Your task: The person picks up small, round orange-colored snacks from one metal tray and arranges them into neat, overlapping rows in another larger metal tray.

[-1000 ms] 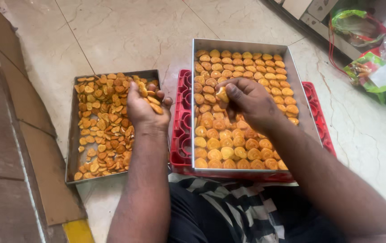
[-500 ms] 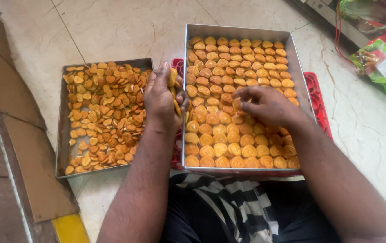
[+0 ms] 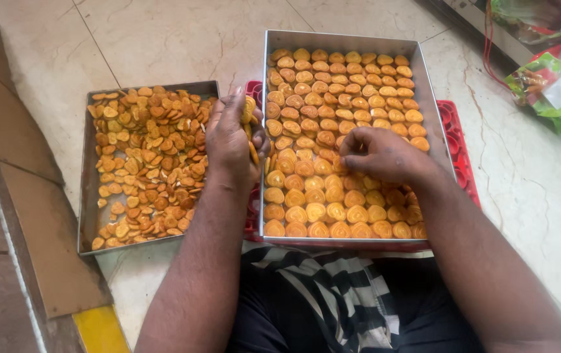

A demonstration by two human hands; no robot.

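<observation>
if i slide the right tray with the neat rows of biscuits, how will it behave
The right tray is probably heavy, being packed with biscuits edge to edge. It sits raised on a red crate, so a hard push might tip it off. The tight rows would likely shuffle; the thin pieces look brittle, like those held in the left hand.

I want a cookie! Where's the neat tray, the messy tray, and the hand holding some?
Neat tray [image 3: 342,39]: head view, far rim.
Messy tray [image 3: 87,202]: head view, left wall.
Left hand [image 3: 228,134]: head view, back of hand.

Bare forearms, black-and-white striped garment [image 3: 332,294] over dark lap
</observation>
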